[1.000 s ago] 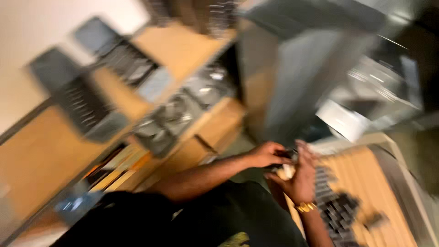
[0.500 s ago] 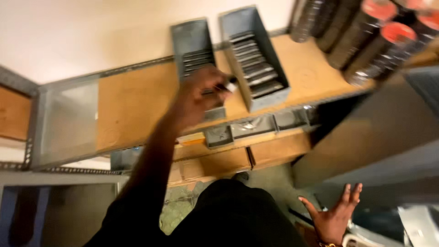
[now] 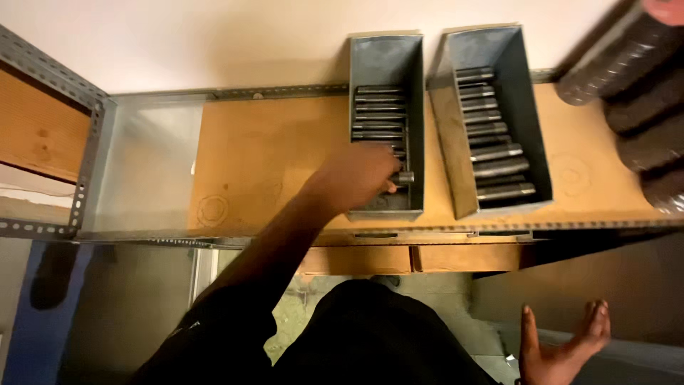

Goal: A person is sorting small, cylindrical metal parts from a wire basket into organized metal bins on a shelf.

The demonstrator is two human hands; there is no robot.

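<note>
While your left hand (image 3: 356, 178) reaches into the bin (image 3: 412, 50):
Fingers: closed on a rod (image 3: 403, 177).
Right hand (image 3: 563, 349): spread, empty.
Progress: rod not yet released.

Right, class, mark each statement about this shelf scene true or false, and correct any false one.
1. The left hand reaches into the left grey bin. True.
2. The right hand grips a metal rod. False: it is open, fingers spread, holding nothing.
3. Both bins, including the right grey bin, hold dark metal rods. True.
4. The bins stand on the floor. False: they stand on the wooden shelf.
</note>
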